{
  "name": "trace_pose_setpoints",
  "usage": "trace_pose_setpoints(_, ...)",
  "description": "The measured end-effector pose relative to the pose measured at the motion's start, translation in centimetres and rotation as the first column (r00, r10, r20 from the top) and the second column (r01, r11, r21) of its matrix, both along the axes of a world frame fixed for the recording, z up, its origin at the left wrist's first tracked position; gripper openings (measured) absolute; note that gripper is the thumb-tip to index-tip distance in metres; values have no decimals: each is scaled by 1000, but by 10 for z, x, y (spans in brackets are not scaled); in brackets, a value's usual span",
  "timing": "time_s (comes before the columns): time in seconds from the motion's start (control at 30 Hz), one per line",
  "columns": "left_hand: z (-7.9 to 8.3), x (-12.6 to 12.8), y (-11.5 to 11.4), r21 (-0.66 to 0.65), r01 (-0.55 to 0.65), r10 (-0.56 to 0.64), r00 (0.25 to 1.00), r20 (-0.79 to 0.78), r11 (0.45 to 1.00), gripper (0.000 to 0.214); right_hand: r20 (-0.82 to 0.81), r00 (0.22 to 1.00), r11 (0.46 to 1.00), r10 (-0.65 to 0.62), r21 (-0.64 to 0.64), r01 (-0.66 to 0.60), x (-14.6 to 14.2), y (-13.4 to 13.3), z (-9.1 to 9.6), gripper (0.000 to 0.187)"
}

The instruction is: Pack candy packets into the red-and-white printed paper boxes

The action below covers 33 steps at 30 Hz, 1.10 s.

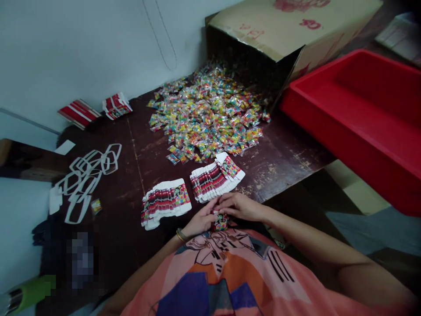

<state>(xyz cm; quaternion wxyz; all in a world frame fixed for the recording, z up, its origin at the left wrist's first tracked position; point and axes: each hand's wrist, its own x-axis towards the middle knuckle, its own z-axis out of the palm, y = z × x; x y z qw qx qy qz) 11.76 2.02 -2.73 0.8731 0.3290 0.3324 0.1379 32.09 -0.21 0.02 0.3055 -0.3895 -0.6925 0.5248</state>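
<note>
Patterned shirt [210,281], hands [241,207] on small printed carton [220,224], shiny plastic packets [210,114]

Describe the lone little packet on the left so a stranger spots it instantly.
On the dark table, find the white loops left of the packet pile. Just right of the lowest loop lies one partly yellow packet, set apart by lying alone, away from that pile.

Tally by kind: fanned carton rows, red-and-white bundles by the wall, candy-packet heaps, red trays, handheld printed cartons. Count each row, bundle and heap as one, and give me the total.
Fanned carton rows: 2
Red-and-white bundles: 2
Candy-packet heap: 1
Red tray: 1
Handheld printed carton: 1
Total: 7
</note>
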Motion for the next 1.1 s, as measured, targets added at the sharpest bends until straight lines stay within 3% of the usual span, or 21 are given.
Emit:
trace_pose_setpoints(0.13, -7, -3, 2, 31, 16, -15, 999, -28, 999, 75, -5, 993, 993, -114, -23, 114, 0, -2, -4, 26)
trace_pose_setpoints(0.3, -3, -1, 2, -35, 0, 1, 999, 42, 999, 82, 20, 995, 990, -103, 99, 100, 0, -7, -10, 25)
trace_pose_setpoints(0.47, 2, 1, 4, 7, 66, -66, 998, 7, 998, 76, 33, 977, 977, -211, 2, 211, 1, -7, -11, 19)
trace_pose_setpoints(0.57, 0, 1, 4, 17, 84, -84, 996, 37, 996, 73, 50, 995, 996, -89, 25, 88, 5, -4, -8, 21)
trace_pose_setpoints(0.63, -3, 1, 3, 1, 82, -82, 996, 46, 997, 72, 95, 995, 994, 14, 104, -24, 5, -5, -3, 24)
trace_pose_setpoints(0.73, -3, 3, 4, 18, 94, -95, 995, 16, 995, 68, 174, 983, 972, 65, 214, -102, 0, -9, 2, 30)
trace_pose_setpoints(0.87, 14, 7, 16, 266, 217, -177, 970, -166, 939, 59, 109, 990, 970, 87, 217, -109, 12, 10, -6, 36)
trace_pose_setpoints(0.93, 27, 3, 27, 386, 326, -200, 922, -332, 863, 50, 121, 986, 968, -112, 236, 81, 41, 35, -18, 34)
trace_pose_setpoints(0.97, 33, -1, 33, 423, 385, -214, 893, -396, 820, 46, 158, 946, 933, -285, 271, 236, 61, 51, -25, 33)
trace_pose_setpoints(1.03, 43, -11, 46, 454, 480, -264, 848, -459, 751, 49, 266, 713, 747, -649, 404, 528, 106, 81, -38, 32)
trace_pose_setpoints(1.07, 47, -17, 53, 451, 517, -284, 825, -489, 727, 57, 320, 595, 670, -737, 460, 583, 128, 92, -43, 34)
trace_pose_setpoints(1.1, 50, -22, 58, 440, 559, -300, 794, -528, 703, 61, 367, 531, 644, -764, 496, 583, 146, 101, -48, 35)
